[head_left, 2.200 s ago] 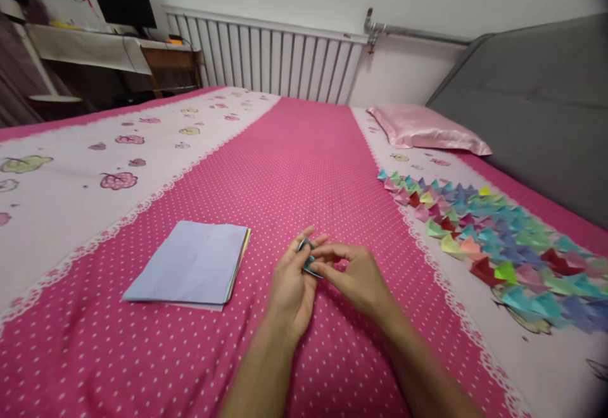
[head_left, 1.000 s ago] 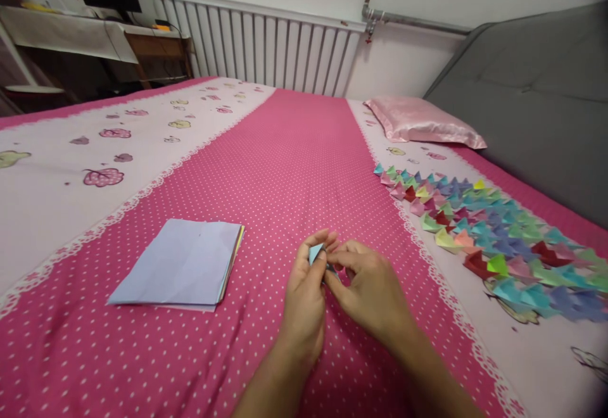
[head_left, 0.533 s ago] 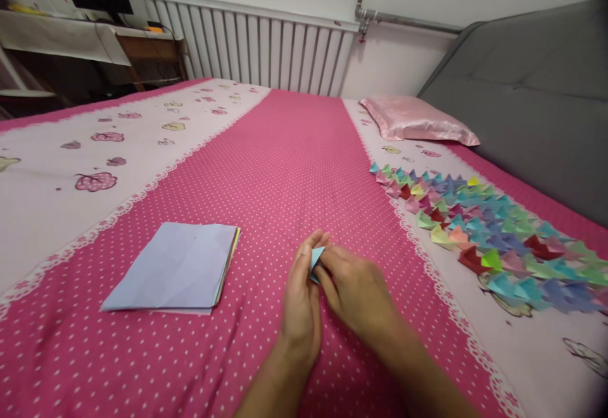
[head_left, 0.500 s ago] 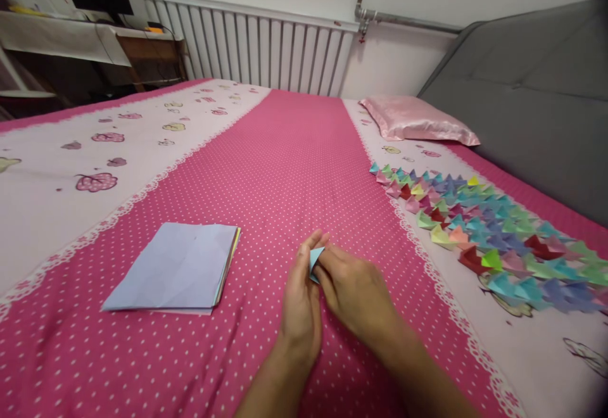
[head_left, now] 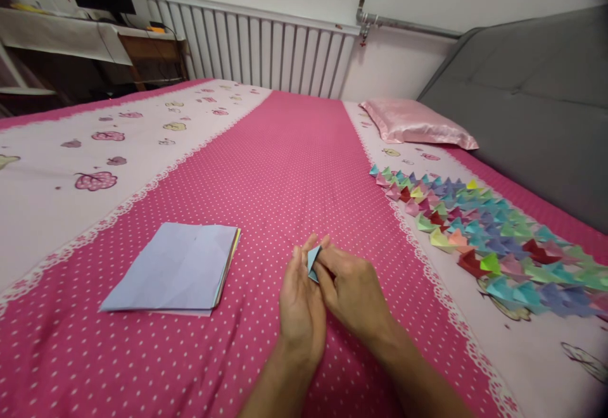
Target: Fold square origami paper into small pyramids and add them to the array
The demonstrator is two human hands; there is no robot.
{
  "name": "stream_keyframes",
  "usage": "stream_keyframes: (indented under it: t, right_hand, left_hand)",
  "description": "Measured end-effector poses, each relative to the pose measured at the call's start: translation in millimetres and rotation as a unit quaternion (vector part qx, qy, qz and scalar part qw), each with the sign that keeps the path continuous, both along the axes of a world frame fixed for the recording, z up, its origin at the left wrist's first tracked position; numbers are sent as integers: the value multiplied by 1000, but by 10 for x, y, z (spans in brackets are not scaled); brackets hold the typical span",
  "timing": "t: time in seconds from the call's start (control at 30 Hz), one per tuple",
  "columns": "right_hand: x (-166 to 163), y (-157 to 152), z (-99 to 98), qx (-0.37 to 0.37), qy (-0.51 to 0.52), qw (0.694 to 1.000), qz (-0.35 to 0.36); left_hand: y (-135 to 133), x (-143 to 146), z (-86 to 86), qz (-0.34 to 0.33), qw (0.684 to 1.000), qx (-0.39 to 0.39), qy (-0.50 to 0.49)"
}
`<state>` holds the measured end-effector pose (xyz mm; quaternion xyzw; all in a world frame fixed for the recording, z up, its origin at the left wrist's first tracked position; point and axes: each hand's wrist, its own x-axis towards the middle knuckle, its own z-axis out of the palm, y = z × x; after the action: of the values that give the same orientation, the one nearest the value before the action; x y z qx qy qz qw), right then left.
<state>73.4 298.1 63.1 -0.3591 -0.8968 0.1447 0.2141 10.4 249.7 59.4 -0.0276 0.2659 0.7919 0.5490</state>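
Note:
A small piece of light blue folded paper (head_left: 313, 261) sits between my two hands, low in the middle of the view. My right hand (head_left: 354, 291) pinches its right side between thumb and bent fingers. Turned palm inward, my left hand (head_left: 301, 307) cradles the paper from the left, its fingers behind it and the thumb raised slightly apart. Part of the paper is hidden behind my right fingers. To the left lies a stack of square paper sheets (head_left: 171, 266), pale lavender on top, with yellow and other colours at its edge.
Rows of many-coloured folded paper pieces (head_left: 503, 234) cover the right side of the bed (head_left: 304, 145). Beyond them are a pink satin pillow (head_left: 418, 121) and a grey headboard (head_left: 527, 88). A white radiator (head_left: 251, 44) lines the wall; a desk (head_left: 90, 38) with a monitor stands far left.
My left thumb has lifted away from the blue paper, and my left palm has opened a little. The right hand keeps its pinch and has shifted slightly. The stack is unmoved.

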Motion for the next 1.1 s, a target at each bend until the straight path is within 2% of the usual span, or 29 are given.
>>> stream_keyframes:
  t: [0.13,0.27,0.43,0.7,0.83,0.97,1.1]
  right_hand:
    - [6,20,8,4,-5,999,-40]
    - [7,34,19,6,-31,995,-97]
    - [-1,11,45,1,-60,991,-120]
    - [153,-56,210,-43,52,995,-68]
    - [255,-44,282,-60,58,996,-42]
    - [259,-28,281,-78,73,994,5]
    - [216,-6,260,-89,69,994,7]
  left_hand:
    - [-1,24,10,21,1000,0,-12]
    - [16,45,20,9,999,7,-30]
    - [28,24,35,17,997,30,-64]
    - [-5,-142,41,-22,996,27,-83]
    - [-20,-199,41,-19,996,13,-85]
    - [-28,-210,46,-47,995,30,-79]
    - [-15,-207,69,-70,995,28,-71]
